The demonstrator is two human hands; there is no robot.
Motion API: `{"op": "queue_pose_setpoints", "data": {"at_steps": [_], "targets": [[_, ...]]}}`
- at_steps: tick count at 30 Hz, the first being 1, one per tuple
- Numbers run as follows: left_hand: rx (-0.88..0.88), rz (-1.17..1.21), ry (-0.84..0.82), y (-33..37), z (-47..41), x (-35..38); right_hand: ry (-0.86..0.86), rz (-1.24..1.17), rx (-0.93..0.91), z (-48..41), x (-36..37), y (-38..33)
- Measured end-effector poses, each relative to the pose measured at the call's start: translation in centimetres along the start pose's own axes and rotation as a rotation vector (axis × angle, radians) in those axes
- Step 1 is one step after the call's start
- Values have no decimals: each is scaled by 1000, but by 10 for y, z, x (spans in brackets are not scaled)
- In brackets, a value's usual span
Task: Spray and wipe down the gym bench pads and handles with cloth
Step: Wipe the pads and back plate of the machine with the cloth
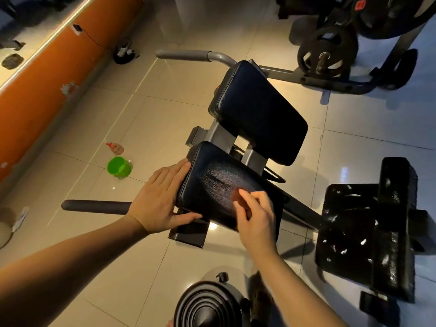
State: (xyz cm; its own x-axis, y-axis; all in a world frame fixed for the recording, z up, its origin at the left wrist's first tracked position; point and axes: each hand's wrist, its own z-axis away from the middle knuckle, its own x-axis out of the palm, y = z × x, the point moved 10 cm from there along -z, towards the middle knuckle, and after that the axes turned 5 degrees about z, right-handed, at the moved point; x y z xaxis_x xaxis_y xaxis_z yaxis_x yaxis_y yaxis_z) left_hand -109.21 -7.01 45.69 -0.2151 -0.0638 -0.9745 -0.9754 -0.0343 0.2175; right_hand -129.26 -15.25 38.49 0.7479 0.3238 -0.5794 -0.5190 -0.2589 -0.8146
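We see near pad (219, 185) dark, streaked sheen, between our hands. Left hand (160, 199) flat against its left edge, fingers (179, 171) straight. Right hand (256, 220) on top, fingers curled round blurred reddish cloth (236, 195).

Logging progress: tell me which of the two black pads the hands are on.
The nearer pad: the left hand lies flat on its edge, the right hand holds a cloth on it. The farther pad is untouched.

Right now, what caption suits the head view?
Left hand braces the near pad; right hand wipes it with a cloth.
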Motion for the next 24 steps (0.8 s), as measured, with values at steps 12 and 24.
{"op": "queue_pose_setpoints", "data": {"at_steps": [12, 24], "targets": [[-6, 2, -9, 2, -1, 0, -13, -118, -40, -13, 9, -81], [-4, -21, -22, 1, -1, 0, 134, 12, 509, -13, -20, 72]]}}
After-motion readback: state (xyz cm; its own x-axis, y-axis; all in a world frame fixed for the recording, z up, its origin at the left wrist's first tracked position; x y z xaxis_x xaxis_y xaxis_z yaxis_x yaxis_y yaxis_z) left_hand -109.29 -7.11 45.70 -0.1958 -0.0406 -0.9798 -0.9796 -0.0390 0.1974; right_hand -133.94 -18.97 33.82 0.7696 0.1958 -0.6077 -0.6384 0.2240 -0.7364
